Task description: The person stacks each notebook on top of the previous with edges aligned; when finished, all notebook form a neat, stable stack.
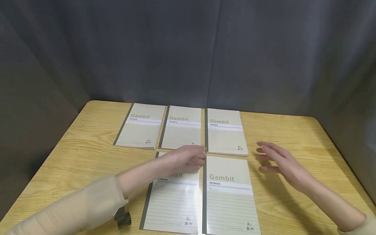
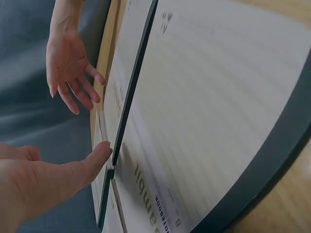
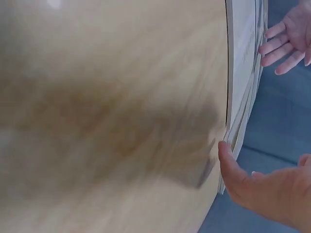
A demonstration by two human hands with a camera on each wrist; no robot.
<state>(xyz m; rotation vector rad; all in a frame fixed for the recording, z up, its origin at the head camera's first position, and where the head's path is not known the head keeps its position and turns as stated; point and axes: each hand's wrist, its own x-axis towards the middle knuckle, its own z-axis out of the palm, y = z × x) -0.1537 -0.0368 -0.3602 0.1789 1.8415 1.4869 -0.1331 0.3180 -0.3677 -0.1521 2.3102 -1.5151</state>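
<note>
Several pale "Gambit" notebooks with dark spines lie face up on the table. My left hand (image 1: 185,158) is over the upper part of the front left notebook (image 1: 173,202), its loosely bent fingers pointing right and holding nothing. It hides part of that cover's title. Beside it lies the front right notebook (image 1: 229,199). To the right of the notebooks, my right hand (image 1: 282,163) hovers over bare wood with fingers spread and a shadow below. In the left wrist view, the right hand (image 2: 70,60) shows an empty palm.
A back row holds three notebooks: left (image 1: 141,127), middle (image 1: 182,130) and right (image 1: 224,132). They sit on a wooden table (image 1: 88,140) with rounded far corners. Dark grey curtains (image 1: 182,52) stand behind the table and along its sides.
</note>
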